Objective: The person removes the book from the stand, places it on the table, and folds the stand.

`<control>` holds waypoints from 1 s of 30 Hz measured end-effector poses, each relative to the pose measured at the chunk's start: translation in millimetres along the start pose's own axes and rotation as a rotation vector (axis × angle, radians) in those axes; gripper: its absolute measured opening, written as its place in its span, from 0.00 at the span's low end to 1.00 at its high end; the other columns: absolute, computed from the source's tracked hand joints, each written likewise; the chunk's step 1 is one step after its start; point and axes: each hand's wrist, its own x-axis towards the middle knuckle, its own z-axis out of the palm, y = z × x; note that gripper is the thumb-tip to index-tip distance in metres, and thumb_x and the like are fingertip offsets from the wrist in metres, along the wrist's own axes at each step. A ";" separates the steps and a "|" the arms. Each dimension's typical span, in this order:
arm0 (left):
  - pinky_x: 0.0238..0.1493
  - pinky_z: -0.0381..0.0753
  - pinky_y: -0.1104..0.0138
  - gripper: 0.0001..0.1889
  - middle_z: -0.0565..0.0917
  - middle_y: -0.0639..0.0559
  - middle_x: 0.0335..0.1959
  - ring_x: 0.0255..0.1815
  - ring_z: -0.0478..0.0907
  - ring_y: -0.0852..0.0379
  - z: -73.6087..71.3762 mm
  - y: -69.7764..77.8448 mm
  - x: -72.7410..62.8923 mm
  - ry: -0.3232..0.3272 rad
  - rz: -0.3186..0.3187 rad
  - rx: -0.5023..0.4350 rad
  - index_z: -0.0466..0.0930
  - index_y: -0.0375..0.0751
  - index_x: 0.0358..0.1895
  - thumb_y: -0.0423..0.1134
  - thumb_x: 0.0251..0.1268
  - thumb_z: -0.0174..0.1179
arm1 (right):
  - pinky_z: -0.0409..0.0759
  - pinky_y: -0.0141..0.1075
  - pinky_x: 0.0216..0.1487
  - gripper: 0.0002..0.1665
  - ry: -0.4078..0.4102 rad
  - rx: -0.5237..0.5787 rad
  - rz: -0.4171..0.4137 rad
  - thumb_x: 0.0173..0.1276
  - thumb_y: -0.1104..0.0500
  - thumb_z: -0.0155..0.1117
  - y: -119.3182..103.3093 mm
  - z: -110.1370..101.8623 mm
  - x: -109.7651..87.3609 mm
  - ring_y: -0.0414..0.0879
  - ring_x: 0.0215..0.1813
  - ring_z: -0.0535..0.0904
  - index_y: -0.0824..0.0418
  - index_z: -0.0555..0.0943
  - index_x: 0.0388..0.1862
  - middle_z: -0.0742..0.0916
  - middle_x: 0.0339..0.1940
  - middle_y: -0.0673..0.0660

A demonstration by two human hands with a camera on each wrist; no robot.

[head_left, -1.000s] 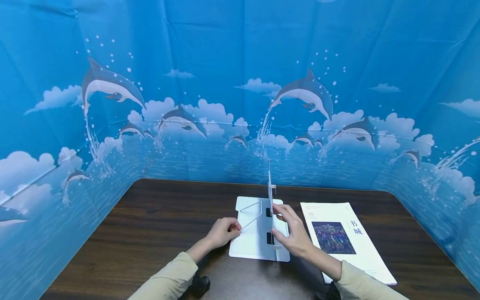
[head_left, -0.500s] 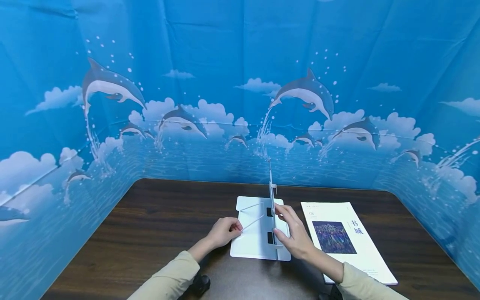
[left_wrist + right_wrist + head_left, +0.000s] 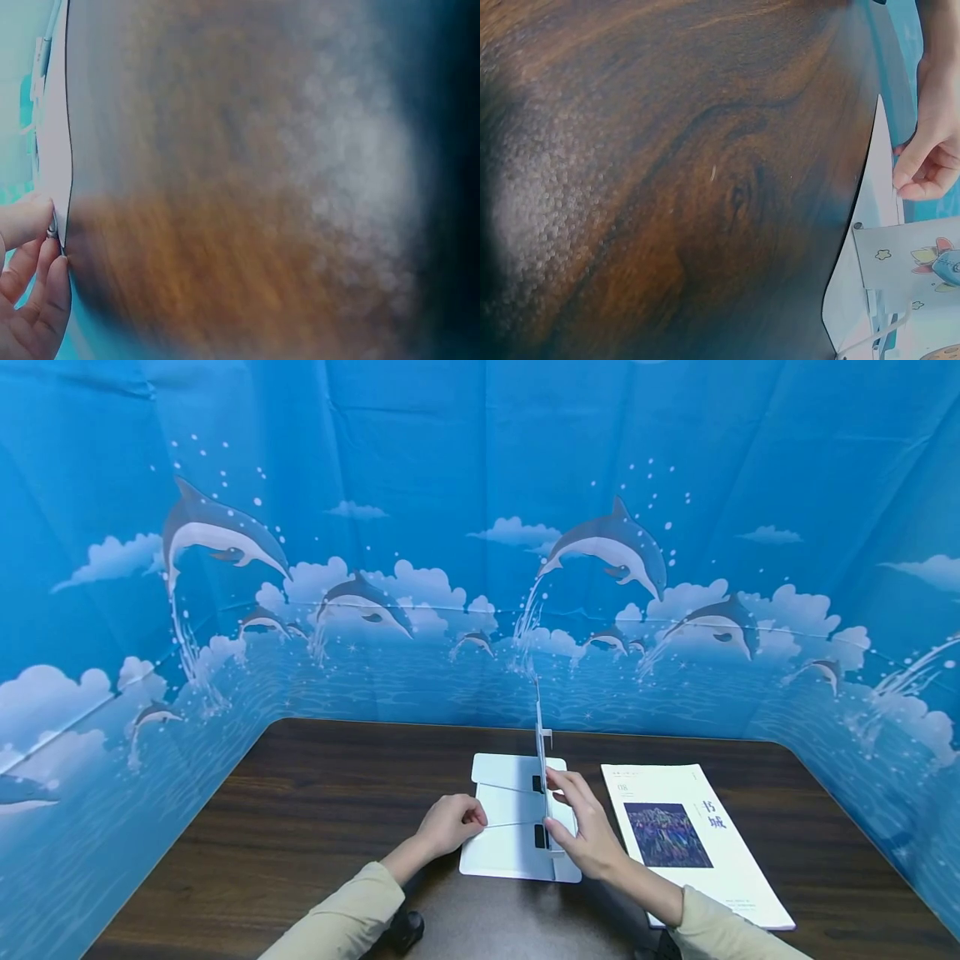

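A white book stand lies unfolded on the table, its base plate [image 3: 495, 856] flat and its back panel [image 3: 542, 752] upright, nearly edge-on to the head camera. Cartoon print shows on the panel in the right wrist view [image 3: 937, 259]. My left hand [image 3: 450, 822] pinches the thin wire support [image 3: 512, 823] at the base's left edge; the left wrist view shows thumb and fingertips at a small metal bend there. From its right side, my right hand [image 3: 588, 827] touches the panel with spread fingers and thumb. Two black pads [image 3: 541, 837] sit at the panel's foot.
A white magazine [image 3: 720, 852] with a dark picture on its cover lies right of the stand, close to the right forearm. Behind the dark wooden table [image 3: 300, 827] hangs a blue dolphin-print cloth [image 3: 420, 677].
The wire support has swung rightward, and its far end now reaches the upright panel. My left hand keeps its pinch and the right hand stays at the panel; both have barely moved.
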 end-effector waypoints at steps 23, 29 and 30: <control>0.32 0.75 0.71 0.09 0.81 0.46 0.34 0.32 0.75 0.58 -22.6 3.2 -10.5 -0.116 -0.012 -0.209 0.79 0.31 0.40 0.29 0.56 0.59 | 0.79 0.44 0.44 0.30 0.024 -0.022 0.064 0.61 0.54 0.53 -3.6 16.5 -4.0 0.49 0.49 0.73 0.61 0.67 0.63 0.73 0.52 0.55; 0.37 0.77 0.64 0.11 0.81 0.43 0.40 0.37 0.77 0.55 -37.6 3.1 -13.5 -0.083 -0.015 -0.246 0.78 0.30 0.44 0.31 0.59 0.57 | 0.78 0.40 0.42 0.30 0.048 -0.044 0.104 0.61 0.50 0.53 -5.8 25.5 -0.6 0.48 0.49 0.72 0.59 0.69 0.62 0.74 0.52 0.56; 0.39 0.77 0.61 0.11 0.81 0.41 0.41 0.38 0.77 0.52 -42.5 7.5 -15.4 -0.073 -0.012 -0.264 0.77 0.30 0.44 0.30 0.59 0.57 | 0.78 0.41 0.42 0.31 0.051 -0.049 0.108 0.61 0.49 0.53 -6.3 27.1 -0.3 0.49 0.49 0.72 0.59 0.69 0.62 0.74 0.52 0.55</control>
